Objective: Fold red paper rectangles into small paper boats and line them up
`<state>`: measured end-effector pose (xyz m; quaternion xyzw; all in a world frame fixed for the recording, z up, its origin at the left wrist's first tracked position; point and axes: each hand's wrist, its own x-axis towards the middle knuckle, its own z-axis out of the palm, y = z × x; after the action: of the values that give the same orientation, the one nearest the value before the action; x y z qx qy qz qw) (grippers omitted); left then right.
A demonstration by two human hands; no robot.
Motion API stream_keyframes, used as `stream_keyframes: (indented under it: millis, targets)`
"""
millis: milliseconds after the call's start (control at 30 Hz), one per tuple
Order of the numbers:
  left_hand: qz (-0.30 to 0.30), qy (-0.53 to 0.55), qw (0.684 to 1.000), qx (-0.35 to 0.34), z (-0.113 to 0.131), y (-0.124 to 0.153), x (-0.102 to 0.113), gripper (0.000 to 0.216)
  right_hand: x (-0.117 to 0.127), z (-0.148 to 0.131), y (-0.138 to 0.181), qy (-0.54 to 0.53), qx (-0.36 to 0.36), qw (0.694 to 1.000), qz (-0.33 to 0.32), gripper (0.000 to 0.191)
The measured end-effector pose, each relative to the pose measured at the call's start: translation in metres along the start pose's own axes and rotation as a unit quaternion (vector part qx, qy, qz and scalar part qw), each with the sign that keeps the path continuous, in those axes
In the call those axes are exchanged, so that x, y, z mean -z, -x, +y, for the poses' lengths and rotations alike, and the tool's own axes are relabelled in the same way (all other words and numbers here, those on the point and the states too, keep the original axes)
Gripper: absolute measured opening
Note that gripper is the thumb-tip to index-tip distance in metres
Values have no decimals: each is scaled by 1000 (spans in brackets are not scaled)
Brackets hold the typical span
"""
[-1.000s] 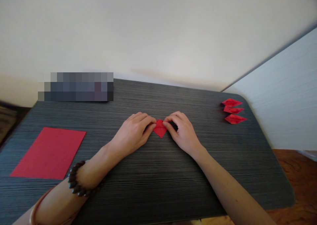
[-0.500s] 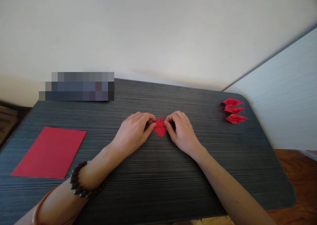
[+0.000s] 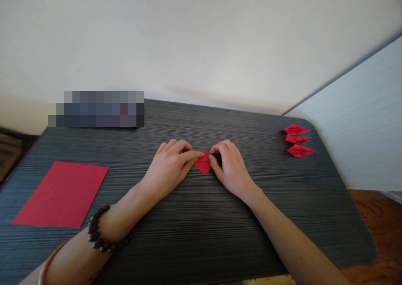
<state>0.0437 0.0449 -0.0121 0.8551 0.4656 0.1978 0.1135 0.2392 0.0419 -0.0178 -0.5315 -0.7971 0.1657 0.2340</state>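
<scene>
A small piece of folded red paper (image 3: 203, 163) lies between my hands near the middle of the dark table. My left hand (image 3: 169, 161) pinches its left side, and the index finger stretches across its upper part. On the other side, my right hand (image 3: 230, 163) grips the right corner between thumb and index finger. The lower point of the paper shows below my fingertips; its upper part is partly covered by my left index finger.
A flat red paper sheet (image 3: 64, 194) lies on the left of the dark table (image 3: 176, 243). Three folded red paper pieces (image 3: 297, 139) sit in a column at the right. A blurred-out object (image 3: 97, 110) stands at the back left, by the wall (image 3: 201, 38).
My left index finger has straightened and moved right over the top of the folded paper, covering its upper tip. My right hand has stayed almost in place.
</scene>
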Motion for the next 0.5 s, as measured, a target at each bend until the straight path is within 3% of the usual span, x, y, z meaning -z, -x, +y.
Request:
stream_keyframes:
  millis: [233, 500]
  targets:
    - [-9, -16, 1000, 12, -1, 0, 2, 23, 0, 1, 2, -22, 5, 1000, 19, 9]
    - [-14, -35, 999, 30, -3, 0, 1, 27, 7, 5, -1, -74, -1, 997, -20, 15]
